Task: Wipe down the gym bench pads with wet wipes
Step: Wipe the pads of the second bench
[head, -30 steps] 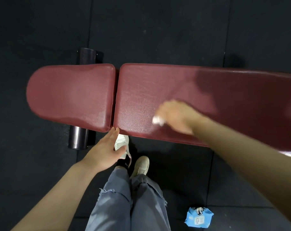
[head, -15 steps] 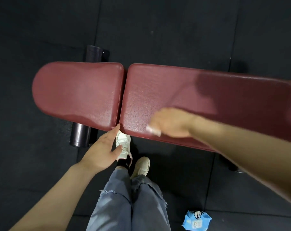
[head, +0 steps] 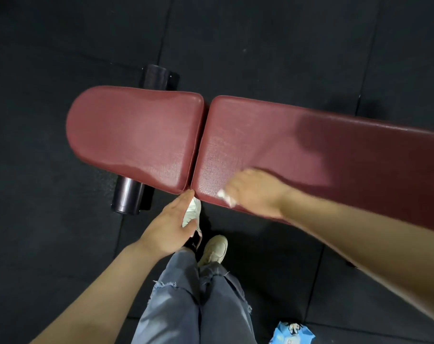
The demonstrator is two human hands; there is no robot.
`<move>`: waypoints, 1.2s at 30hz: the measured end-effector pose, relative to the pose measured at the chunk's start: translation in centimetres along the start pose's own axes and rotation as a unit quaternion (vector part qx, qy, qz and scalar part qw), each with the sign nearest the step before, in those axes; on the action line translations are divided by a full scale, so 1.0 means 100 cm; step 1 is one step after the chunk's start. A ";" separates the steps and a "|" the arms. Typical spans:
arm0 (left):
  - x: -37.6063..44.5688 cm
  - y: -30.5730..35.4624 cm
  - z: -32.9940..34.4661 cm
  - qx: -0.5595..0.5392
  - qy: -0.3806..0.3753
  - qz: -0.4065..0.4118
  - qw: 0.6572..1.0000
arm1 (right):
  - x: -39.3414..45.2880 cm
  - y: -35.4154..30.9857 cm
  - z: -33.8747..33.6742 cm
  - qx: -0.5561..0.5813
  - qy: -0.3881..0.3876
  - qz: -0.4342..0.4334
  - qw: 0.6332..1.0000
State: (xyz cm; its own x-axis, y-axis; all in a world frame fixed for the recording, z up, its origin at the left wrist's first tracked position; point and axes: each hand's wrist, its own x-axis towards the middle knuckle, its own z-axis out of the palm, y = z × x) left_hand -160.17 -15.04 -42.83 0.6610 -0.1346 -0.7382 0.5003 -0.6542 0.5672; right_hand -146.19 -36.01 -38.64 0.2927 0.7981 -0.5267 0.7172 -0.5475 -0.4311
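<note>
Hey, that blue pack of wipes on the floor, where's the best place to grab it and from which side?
Take the blue wipes pack from above, pinching across its two long sides. It lies flat on the dark floor mat with open floor around it, and looks soft and crumpled, so a top pinch should hold. Its lower part is out of frame.

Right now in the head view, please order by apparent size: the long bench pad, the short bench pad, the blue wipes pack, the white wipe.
1. long bench pad
2. short bench pad
3. blue wipes pack, partly cut off
4. white wipe, mostly hidden under right hand

Wipe point(head: 226, 196) mostly hidden under right hand point(head: 256, 192) — wipes pack point(head: 291, 334) cut off.
</note>
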 end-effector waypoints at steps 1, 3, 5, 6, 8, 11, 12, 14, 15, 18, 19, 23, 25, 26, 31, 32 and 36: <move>-0.001 0.000 0.001 -0.002 0.002 -0.001 1.000 | 0.020 0.015 -0.017 -0.013 0.022 0.064 0.998; -0.001 0.000 0.001 -0.007 0.003 -0.003 1.000 | 0.054 0.055 -0.052 -0.050 0.118 0.208 0.970; -0.002 0.001 0.002 -0.011 0.000 -0.005 1.000 | 0.068 0.080 -0.066 -0.091 0.206 0.306 0.925; -0.002 0.001 0.002 -0.013 0.001 -0.005 1.000 | 0.068 0.078 -0.063 -0.087 0.223 0.322 0.916; -0.001 0.002 0.001 -0.022 -0.001 -0.007 1.000 | 0.060 0.052 -0.037 -0.049 0.206 0.268 0.940; 0.000 0.002 0.001 -0.036 0.001 -0.009 0.999 | 0.020 -0.006 0.016 0.015 0.103 0.076 0.992; 0.000 0.002 0.002 -0.037 0.000 -0.008 0.999 | 0.004 -0.023 0.027 0.018 0.052 0.015 0.998; -0.001 0.001 0.003 -0.041 0.001 -0.004 0.999 | -0.005 -0.025 0.034 -0.027 -0.031 -0.080 0.996; -0.002 0.000 0.004 -0.046 0.002 -0.002 0.999 | 0.005 -0.016 0.024 -0.035 -0.038 -0.079 0.996; -0.002 -0.002 0.005 -0.057 0.005 -0.004 0.998 | 0.057 0.032 -0.032 -0.025 0.058 0.094 0.994; -0.003 -0.001 0.004 -0.058 0.006 -0.004 0.998 | 0.070 0.052 -0.050 -0.042 0.103 0.161 0.981; -0.003 0.000 0.004 -0.063 0.009 -0.006 0.998 | 0.082 0.075 -0.061 -0.082 0.223 0.333 0.913; -0.003 -0.001 0.003 -0.089 0.015 -0.011 0.996 | 0.073 0.038 -0.028 -0.062 0.195 0.272 0.940; -0.002 -0.001 0.003 -0.104 0.016 -0.014 0.994 | 0.064 0.015 -0.005 -0.059 0.167 0.205 0.962; 0.004 -0.009 0.001 -0.158 0.031 -0.028 0.987 | 0.030 -0.025 0.024 -0.049 0.052 -0.024 0.997; 0.005 -0.011 0.000 -0.160 0.031 -0.029 0.986 | 0.046 -0.013 0.008 -0.061 0.056 -0.021 0.996; 0.006 -0.019 0.000 -0.154 0.033 -0.027 0.987 | 0.097 0.065 -0.058 -0.090 0.210 0.215 0.949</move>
State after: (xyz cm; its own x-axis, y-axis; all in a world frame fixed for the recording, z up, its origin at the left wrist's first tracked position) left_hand -160.68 -13.89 -44.33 0.6591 -0.0508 -0.7503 0.6751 -0.3997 0.6201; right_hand -135.03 -30.38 -42.26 0.7827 0.5605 -0.2704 0.5592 -0.8242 -0.0896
